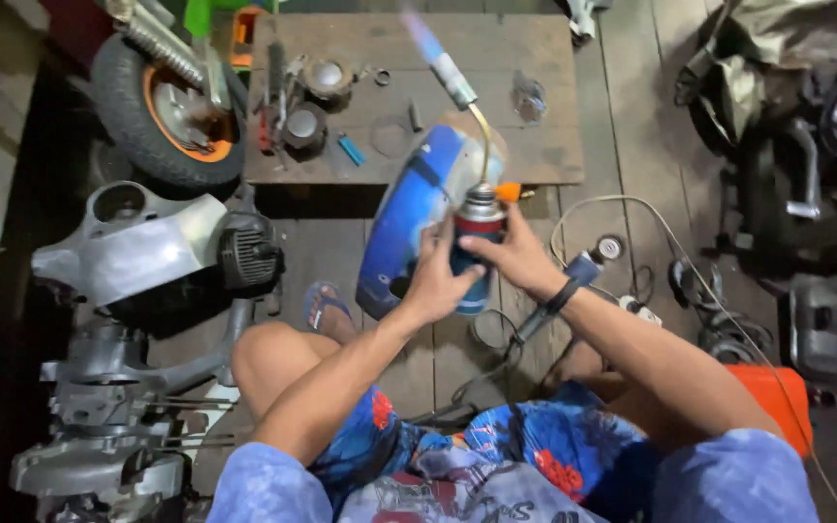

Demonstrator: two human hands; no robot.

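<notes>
A gas torch stands upright in front of me: a blue and red canister [477,254], an orange knob, a curved brass tube and a nozzle [455,77] with a blue flame at its tip. My left hand [438,279] grips the canister from the left. My right hand [515,257] holds it from the right, a dark band on the wrist. Just behind the canister leans a blue curved body panel [409,218], its lower edge on the wooden floor.
A low wooden board [544,145] ahead carries round metal parts, a glass and small tools. A scooter wheel [162,107] and a grey stripped scooter frame [138,242] lie left. A cabled power tool [573,281] lies right, near an orange container [777,402].
</notes>
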